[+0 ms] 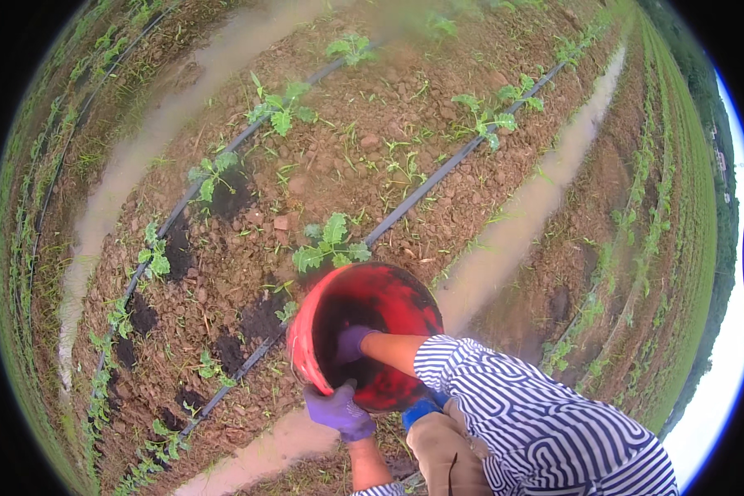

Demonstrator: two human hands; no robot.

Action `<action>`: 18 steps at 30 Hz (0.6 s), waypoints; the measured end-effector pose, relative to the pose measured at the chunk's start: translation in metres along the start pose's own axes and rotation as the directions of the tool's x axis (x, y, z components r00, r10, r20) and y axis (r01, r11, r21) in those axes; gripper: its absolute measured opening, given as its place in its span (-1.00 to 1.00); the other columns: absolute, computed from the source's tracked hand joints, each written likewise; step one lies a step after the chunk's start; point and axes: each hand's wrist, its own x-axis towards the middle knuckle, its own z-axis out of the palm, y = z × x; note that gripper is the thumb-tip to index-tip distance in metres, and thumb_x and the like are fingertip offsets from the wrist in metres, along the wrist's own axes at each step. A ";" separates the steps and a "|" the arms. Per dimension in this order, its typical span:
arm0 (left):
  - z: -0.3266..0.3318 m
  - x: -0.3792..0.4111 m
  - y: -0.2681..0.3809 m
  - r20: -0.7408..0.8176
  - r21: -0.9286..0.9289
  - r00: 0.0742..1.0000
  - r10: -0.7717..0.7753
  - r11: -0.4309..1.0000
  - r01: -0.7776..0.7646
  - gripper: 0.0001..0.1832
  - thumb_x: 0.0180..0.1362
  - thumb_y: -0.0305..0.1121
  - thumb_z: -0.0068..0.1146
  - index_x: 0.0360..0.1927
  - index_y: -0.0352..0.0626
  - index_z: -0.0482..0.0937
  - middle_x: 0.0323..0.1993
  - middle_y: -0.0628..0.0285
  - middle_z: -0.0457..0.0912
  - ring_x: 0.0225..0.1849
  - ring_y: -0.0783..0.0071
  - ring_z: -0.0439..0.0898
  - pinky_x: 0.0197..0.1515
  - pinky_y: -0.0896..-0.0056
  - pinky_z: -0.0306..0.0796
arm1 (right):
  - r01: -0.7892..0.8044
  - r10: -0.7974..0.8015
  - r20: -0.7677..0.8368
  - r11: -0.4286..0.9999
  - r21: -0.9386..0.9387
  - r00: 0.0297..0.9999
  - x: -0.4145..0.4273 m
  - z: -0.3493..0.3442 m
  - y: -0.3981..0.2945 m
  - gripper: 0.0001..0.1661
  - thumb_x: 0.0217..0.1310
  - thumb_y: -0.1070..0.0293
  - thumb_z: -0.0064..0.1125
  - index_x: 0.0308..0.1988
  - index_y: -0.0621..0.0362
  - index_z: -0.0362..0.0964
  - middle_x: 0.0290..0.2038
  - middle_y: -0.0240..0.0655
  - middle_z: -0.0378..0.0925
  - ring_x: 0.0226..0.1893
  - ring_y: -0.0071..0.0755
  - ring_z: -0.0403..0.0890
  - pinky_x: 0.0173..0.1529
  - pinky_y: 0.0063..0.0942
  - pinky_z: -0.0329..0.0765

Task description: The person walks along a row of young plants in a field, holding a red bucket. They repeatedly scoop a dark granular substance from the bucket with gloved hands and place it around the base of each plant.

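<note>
A red bucket (pixel 310 328), smeared dark inside and tilted with its mouth towards me, is at the lower middle. My left hand (pixel 341 412), in a purple glove, grips its near rim from below. My right hand (pixel 352 344), also gloved in purple, reaches inside, over dark loose material at the bottom; its fingers are hard to make out and I cannot tell whether they hold any. Just beyond the bucket grows a leafy seedling (pixel 332 245) beside a black drip line (pixel 434 177). Dark patches of material (pixel 229 350) lie on the soil by several plants.
A second drip line (pixel 180 208) with seedlings runs along the left of the bed. Muddy water fills the furrow on the left (pixel 115 180) and the one on the right (pixel 502 242). Blue boots (pixel 421 410) stand under the bucket. More crop rows stretch away at right.
</note>
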 end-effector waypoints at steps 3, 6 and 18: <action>0.004 0.000 -0.001 -0.024 0.107 0.999 0.022 0.994 -0.020 -0.58 -0.51 -0.60 0.23 -0.42 -0.35 0.41 -0.46 0.22 0.49 -0.43 0.38 0.43 -0.26 0.37 0.40 | 0.100 -0.099 0.010 0.988 -0.120 0.995 0.005 0.010 0.002 -0.38 -0.12 -0.11 0.16 -0.11 0.06 0.56 -0.04 -0.11 0.53 -0.01 -0.09 0.53 0.11 -0.26 0.43; 0.006 -0.003 0.017 -0.024 0.145 0.999 -0.049 0.988 0.052 -0.64 -0.46 -0.59 0.23 -0.46 -0.32 0.39 -0.51 0.24 0.46 -0.46 0.39 0.41 -0.29 0.36 0.40 | 0.181 -0.162 0.110 0.966 -0.183 0.981 0.007 0.009 -0.005 -0.43 -0.12 -0.06 0.18 -0.13 0.06 0.57 -0.09 -0.11 0.56 -0.05 -0.08 0.56 0.02 -0.22 0.46; -0.003 0.011 0.012 0.012 0.311 0.993 -0.117 0.944 0.108 -0.63 -0.48 -0.57 0.23 -0.45 -0.33 0.40 -0.51 0.21 0.49 -0.47 0.38 0.42 -0.32 0.34 0.40 | 0.125 -0.141 -0.124 0.004 0.992 0.982 -0.179 -0.050 -0.024 -0.78 0.12 0.26 0.17 -0.19 -0.01 0.45 -0.60 -0.55 0.36 -0.66 -0.64 0.36 -0.61 -0.59 0.29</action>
